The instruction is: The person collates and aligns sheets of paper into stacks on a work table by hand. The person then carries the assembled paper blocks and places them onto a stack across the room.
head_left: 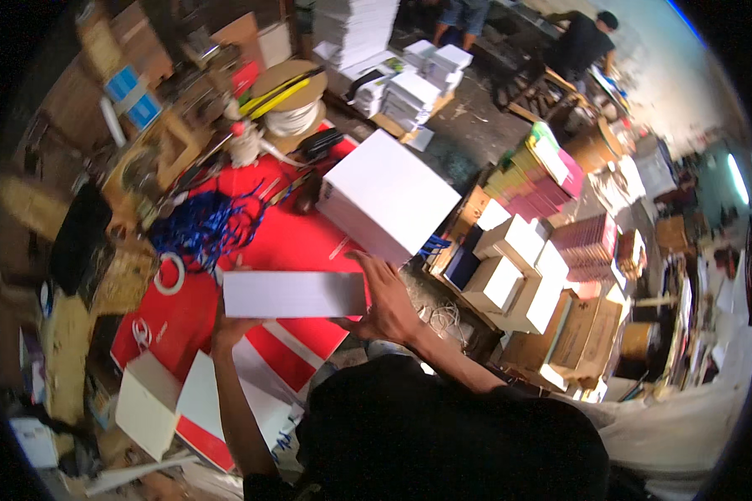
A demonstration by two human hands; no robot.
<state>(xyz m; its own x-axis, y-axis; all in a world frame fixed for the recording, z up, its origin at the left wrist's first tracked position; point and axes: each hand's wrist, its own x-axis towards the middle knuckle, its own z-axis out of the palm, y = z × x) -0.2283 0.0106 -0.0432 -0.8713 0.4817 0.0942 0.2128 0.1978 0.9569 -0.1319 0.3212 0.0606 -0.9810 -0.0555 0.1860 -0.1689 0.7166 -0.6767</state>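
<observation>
A view from above onto a cluttered workshop. Near the middle, a person holds a flat white box (294,294) level between both hands, just above a red-covered desk (297,238). The left hand (226,327) grips the box's left end from underneath, its fingers mostly hidden behind the box. The right hand (386,302) clasps the right end, fingers spread along the box's side and thumb wrapped at the corner.

Just beyond the held box, a larger white box (386,204) sits tilted on the red surface, near the right hand's fingertips. To the left on the desk lie a tangle of blue cord (209,224) and a white ring (170,274). Farther back stands a spool of white cord (291,104) with a brown disc on top.

To the lower left, another white box (146,403) lies beside red-and-white printed sheets (271,355). To the right of the desk, small white boxes (510,259) are stacked on the floor, with piles of pink and yellow books (543,179) behind them. In the far background another person (581,42) in dark clothes bends over a workbench.
</observation>
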